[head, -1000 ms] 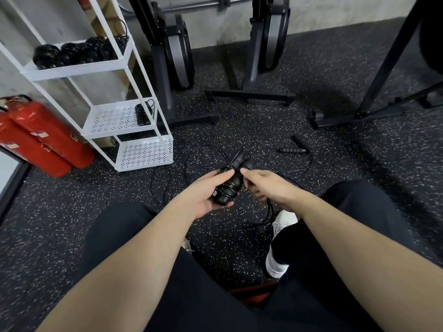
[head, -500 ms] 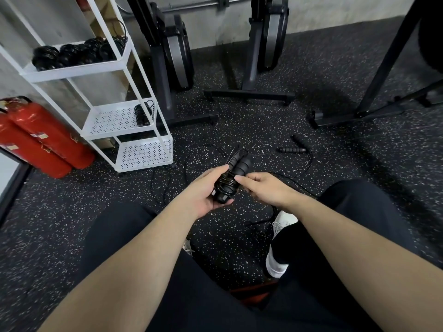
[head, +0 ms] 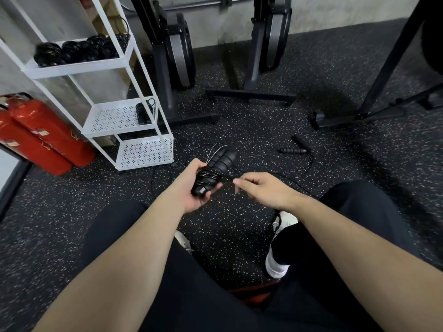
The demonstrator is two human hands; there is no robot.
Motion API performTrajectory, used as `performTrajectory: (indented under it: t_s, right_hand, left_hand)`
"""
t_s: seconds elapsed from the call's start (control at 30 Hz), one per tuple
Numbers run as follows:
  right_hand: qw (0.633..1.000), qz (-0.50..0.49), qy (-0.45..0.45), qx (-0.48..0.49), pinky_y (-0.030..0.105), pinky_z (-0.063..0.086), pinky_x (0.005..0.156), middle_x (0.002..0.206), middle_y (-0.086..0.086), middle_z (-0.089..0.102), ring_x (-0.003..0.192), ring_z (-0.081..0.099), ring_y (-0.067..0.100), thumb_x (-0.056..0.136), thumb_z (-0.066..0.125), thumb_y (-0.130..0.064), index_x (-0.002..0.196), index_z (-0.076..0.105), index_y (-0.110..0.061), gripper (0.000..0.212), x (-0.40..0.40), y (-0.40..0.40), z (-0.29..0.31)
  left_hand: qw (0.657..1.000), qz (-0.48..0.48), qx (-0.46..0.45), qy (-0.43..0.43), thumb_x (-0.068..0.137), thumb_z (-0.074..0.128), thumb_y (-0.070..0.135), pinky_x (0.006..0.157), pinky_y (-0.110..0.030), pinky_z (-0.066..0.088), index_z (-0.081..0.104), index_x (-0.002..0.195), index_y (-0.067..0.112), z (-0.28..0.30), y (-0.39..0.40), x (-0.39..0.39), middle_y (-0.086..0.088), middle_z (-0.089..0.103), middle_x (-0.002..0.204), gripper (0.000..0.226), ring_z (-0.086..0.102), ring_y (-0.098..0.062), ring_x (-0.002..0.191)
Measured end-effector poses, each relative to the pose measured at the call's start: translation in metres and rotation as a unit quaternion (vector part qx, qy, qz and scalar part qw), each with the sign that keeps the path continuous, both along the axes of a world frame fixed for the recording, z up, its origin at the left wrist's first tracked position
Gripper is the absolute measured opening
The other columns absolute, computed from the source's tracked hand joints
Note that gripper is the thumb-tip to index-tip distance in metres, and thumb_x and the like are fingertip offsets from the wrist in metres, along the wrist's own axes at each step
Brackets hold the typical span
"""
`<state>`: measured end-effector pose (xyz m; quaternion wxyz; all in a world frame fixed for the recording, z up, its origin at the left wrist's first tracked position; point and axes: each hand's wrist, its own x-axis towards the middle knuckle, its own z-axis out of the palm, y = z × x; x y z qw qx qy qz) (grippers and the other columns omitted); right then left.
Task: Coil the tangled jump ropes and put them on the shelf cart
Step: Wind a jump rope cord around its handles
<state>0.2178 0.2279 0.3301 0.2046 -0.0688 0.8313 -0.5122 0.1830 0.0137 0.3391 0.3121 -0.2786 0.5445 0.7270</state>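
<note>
While the person sits low over the dark speckled floor (head: 239,224), two red fire extinguishers (head: 48,140) lie far off to the left of the left hand. Closer to that hand, still on its left and farther away, stands the white shelf cart (head: 134,109). Coiled black ropes (head: 79,50) sit on its top shelf, and one more bundle (head: 143,113) sits on the middle shelf.

The left hand (head: 191,185) has its fingers curled around the two black handles (head: 215,168) of a jump rope, held side by side, with thin cord wound around them. Just to the right, the right hand (head: 261,190) pinches the loose cord (head: 227,179) between thumb and fingertips, close beside the bundle. More cord drops down under the right hand toward a white shoe (head: 280,224).

Farther away, beyond the right hand, another jump rope handle (head: 293,150) lies on the floor with its thin cord curling beside it.
</note>
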Motion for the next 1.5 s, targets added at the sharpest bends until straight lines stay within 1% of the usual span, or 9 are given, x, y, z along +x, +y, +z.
performTrajectory:
  t_s: [0.17,0.5,0.7,0.83,0.9,1.1,1.3,1.37,1.5]
  right_hand:
    - [0.999,0.007,-0.051,-0.013,0.022,0.030,0.054,0.058,-0.016,0.045,0.051,0.035,0.004,0.107,0.044,-0.043,0.092,0.066,-0.024,0.033,-0.004,0.004,0.000]
    - [0.996,-0.031,-0.075,-0.032,0.024,0.036,0.061,0.058,-0.013,0.046,0.057,0.039,0.009,0.087,0.058,-0.068,0.075,0.062,-0.024,0.046,-0.008,0.015,-0.003]
    - [0.978,0.025,-0.128,-0.164,0.027,0.033,0.064,0.064,-0.009,0.040,0.061,0.035,0.010,0.088,0.059,-0.051,0.086,0.069,-0.020,0.033,-0.010,0.021,-0.005]
    - [0.992,-0.006,-0.118,-0.042,0.024,0.034,0.061,0.061,-0.012,0.045,0.058,0.038,0.009,0.090,0.063,-0.057,0.091,0.071,-0.019,0.039,-0.009,0.023,-0.001]
    - [0.991,-0.020,-0.128,0.024,0.020,0.035,0.057,0.058,-0.014,0.053,0.055,0.044,0.006,0.087,0.070,-0.057,0.089,0.073,-0.019,0.038,-0.010,0.027,-0.003]
    - [0.980,-0.066,-0.176,0.061,0.029,0.029,0.056,0.063,0.000,0.056,0.058,0.040,0.015,0.093,0.066,-0.007,0.070,0.063,-0.013,0.024,-0.012,0.030,-0.024]
    - [0.967,-0.050,-0.251,-0.018,0.044,0.040,0.079,0.093,0.020,0.069,0.085,0.054,0.029,0.064,0.083,-0.036,0.089,0.076,-0.003,0.042,-0.011,0.032,-0.018]
    - [0.963,-0.033,-0.264,-0.041,0.042,0.046,0.079,0.088,0.015,0.071,0.081,0.060,0.028,0.078,0.080,-0.022,0.082,0.081,-0.009,0.013,-0.011,0.034,-0.015]
    - [0.957,0.003,-0.287,-0.034,0.039,0.050,0.077,0.082,0.009,0.072,0.073,0.063,0.024,0.077,0.084,-0.032,0.081,0.080,-0.017,0.016,-0.013,0.033,-0.019]
  left_hand:
    - [1.000,-0.007,0.013,-0.015,0.093,0.057,0.035,0.032,-0.018,0.041,0.065,0.131,0.006,-0.006,-0.009,-0.005,-0.010,0.074,0.108,0.049,0.072,-0.017,0.064]
    - [0.992,-0.030,0.123,-0.001,0.097,0.052,0.035,0.029,-0.013,0.032,0.070,0.104,0.008,0.011,-0.005,0.003,-0.008,0.074,0.093,0.034,0.063,-0.011,0.051]
    - [0.987,-0.045,0.155,-0.004,0.092,0.054,0.036,0.027,-0.014,0.032,0.073,0.105,0.007,0.015,-0.009,0.004,-0.016,0.075,0.114,0.036,0.063,-0.012,0.046]
    - [0.984,-0.142,0.107,0.022,0.097,0.047,0.036,0.028,-0.015,0.035,0.069,0.109,0.005,0.016,-0.006,0.008,-0.027,0.067,0.130,0.040,0.062,-0.015,0.048]
    - [0.978,-0.201,0.044,0.038,0.099,0.044,0.035,0.030,-0.017,0.036,0.061,0.113,0.006,0.017,-0.005,0.010,-0.021,0.074,0.112,0.037,0.063,-0.018,0.050]
    - [0.913,-0.378,-0.131,0.076,0.105,0.040,0.028,0.041,-0.020,0.046,0.053,0.131,0.026,0.023,0.006,0.014,-0.008,0.076,0.089,0.029,0.072,-0.023,0.066]
    - [0.879,-0.450,-0.116,0.107,0.107,0.050,0.023,0.046,-0.028,0.055,0.059,0.123,0.028,0.025,0.009,0.013,-0.011,0.071,0.100,0.019,0.072,-0.021,0.067]
    - [0.860,-0.469,-0.144,0.141,0.104,0.058,0.033,0.059,-0.034,0.062,0.063,0.118,0.031,0.022,0.009,0.013,-0.007,0.072,0.105,0.016,0.073,-0.021,0.076]
    - [0.740,-0.579,-0.268,0.212,0.091,0.071,0.051,0.081,-0.040,0.060,0.060,0.112,0.039,0.021,0.020,0.014,0.002,0.074,0.107,0.026,0.074,-0.023,0.088]
